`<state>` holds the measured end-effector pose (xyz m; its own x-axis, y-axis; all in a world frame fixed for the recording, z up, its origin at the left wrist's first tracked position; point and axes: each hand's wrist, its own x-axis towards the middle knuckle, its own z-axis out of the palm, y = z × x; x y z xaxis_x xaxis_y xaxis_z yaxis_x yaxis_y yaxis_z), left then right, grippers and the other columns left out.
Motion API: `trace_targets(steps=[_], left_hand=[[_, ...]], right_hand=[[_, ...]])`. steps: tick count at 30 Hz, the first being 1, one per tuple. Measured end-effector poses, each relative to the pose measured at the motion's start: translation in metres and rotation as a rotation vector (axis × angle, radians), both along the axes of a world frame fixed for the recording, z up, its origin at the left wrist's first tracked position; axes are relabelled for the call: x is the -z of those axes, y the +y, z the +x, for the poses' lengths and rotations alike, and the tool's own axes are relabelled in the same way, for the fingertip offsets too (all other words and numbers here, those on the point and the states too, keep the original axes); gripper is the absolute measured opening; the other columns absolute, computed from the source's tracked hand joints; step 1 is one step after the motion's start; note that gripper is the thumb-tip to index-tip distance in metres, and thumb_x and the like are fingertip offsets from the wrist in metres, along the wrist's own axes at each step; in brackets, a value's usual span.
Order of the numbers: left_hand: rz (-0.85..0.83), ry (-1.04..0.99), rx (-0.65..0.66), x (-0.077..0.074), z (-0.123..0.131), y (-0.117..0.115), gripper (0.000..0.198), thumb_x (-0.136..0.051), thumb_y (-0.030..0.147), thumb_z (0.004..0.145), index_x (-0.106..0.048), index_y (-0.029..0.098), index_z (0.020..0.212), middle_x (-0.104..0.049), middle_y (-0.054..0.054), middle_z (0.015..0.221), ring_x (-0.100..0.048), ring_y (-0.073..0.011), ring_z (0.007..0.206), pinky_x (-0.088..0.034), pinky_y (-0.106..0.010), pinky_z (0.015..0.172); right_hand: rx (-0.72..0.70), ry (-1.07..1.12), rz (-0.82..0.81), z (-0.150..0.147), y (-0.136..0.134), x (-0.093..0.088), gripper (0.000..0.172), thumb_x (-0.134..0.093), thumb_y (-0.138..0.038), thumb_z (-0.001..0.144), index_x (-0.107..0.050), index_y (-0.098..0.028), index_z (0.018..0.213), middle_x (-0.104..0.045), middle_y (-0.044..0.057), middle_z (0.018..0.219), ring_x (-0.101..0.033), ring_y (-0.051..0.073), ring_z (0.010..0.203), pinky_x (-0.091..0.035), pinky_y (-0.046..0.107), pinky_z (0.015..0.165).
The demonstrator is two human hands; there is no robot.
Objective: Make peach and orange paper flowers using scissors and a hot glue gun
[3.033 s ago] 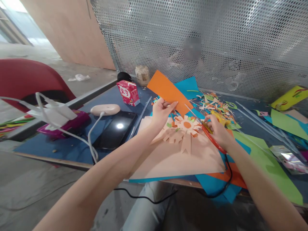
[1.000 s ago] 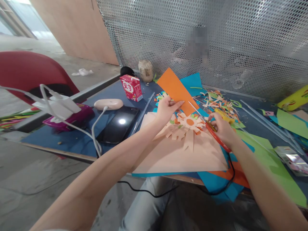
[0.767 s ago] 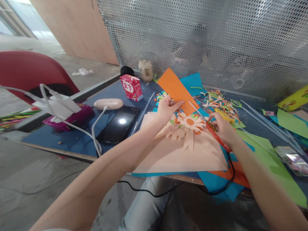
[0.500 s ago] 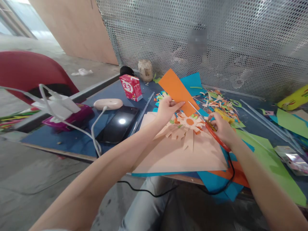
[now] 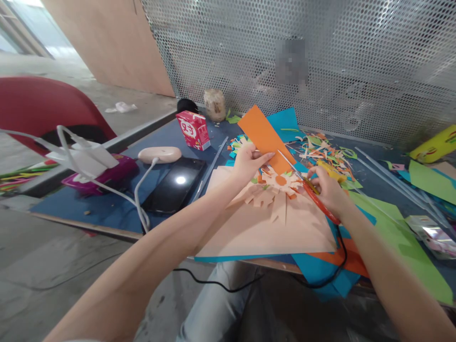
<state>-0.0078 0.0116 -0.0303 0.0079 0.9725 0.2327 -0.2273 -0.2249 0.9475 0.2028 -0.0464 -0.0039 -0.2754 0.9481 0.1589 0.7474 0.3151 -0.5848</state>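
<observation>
My left hand (image 5: 251, 161) pinches a strip of orange paper (image 5: 262, 130) between thumb and fingers, its far end pointing up and away. In my right hand (image 5: 328, 187) are scissors (image 5: 317, 197) with orange-red handles, fingers wrapped round the grips. Their blades lie across the right part of the orange paper, close to my left thumb. Beneath both hands, a peach paper flower (image 5: 287, 180) with an orange centre rests on a stack of peach paper sheets (image 5: 256, 235). How far the blades are parted is hard to make out.
Paper scraps (image 5: 324, 147) heap behind my right hand. Green sheets (image 5: 395, 232) lie to the right. On the left are a black phone (image 5: 174, 185), a white corded device (image 5: 159, 154), a red drink carton (image 5: 193, 130) and a purple box (image 5: 99, 175). Perforated metal (image 5: 231, 42) borders the back.
The orange paper's upper end has dipped slightly and shifted a little to the right. My hands and the scissors have stayed almost in place, both hands keeping their hold.
</observation>
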Motion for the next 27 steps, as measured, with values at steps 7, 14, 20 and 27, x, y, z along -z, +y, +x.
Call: trace_targets(steps=[7, 14, 20, 27], left_hand=[[-0.012, -0.013, -0.021, 0.0024, 0.0003, 0.0024, 0.025, -0.075, 0.027, 0.062, -0.059, 0.014, 0.075, -0.066, -0.001, 0.064, -0.061, -0.0096, 0.053, -0.051, -0.020, 0.050], [-0.037, -0.033, 0.011, -0.0002, 0.0014, -0.0014, 0.027, -0.076, 0.028, 0.061, -0.060, 0.014, 0.077, -0.066, -0.002, 0.064, -0.060, -0.0091, 0.049, -0.051, -0.020, 0.047], [-0.041, -0.010, 0.017, -0.0024, 0.0024, -0.0033, 0.026, -0.076, 0.028, 0.062, -0.063, 0.014, 0.079, -0.065, 0.000, 0.061, -0.058, -0.0090, 0.049, -0.052, -0.021, 0.049], [-0.062, -0.044, 0.085, -0.0046, 0.0033, -0.0053, 0.026, -0.074, 0.024, 0.063, -0.064, 0.013, 0.084, -0.068, -0.002, 0.068, -0.059, -0.0087, 0.051, -0.050, -0.019, 0.047]], right_hand=[[-0.006, 0.015, 0.023, -0.0010, -0.0010, 0.0006, 0.038, -0.057, -0.053, 0.074, -0.036, -0.024, 0.086, -0.055, -0.004, 0.055, -0.046, 0.014, 0.045, -0.026, 0.025, 0.046], [-0.005, -0.004, 0.012, -0.0011, -0.0001, 0.0007, 0.036, -0.056, -0.051, 0.075, -0.035, -0.024, 0.087, -0.054, -0.003, 0.057, -0.047, 0.015, 0.049, -0.027, 0.025, 0.048], [-0.002, -0.031, 0.041, -0.0007, -0.0014, 0.0009, 0.035, -0.056, -0.049, 0.075, -0.035, -0.024, 0.086, -0.055, -0.002, 0.061, -0.048, 0.015, 0.052, -0.028, 0.025, 0.049], [0.002, 0.018, 0.019, -0.0028, -0.0005, 0.0019, 0.036, -0.058, -0.049, 0.073, -0.035, -0.024, 0.086, -0.048, -0.005, 0.057, -0.044, 0.014, 0.050, -0.027, 0.025, 0.047]])
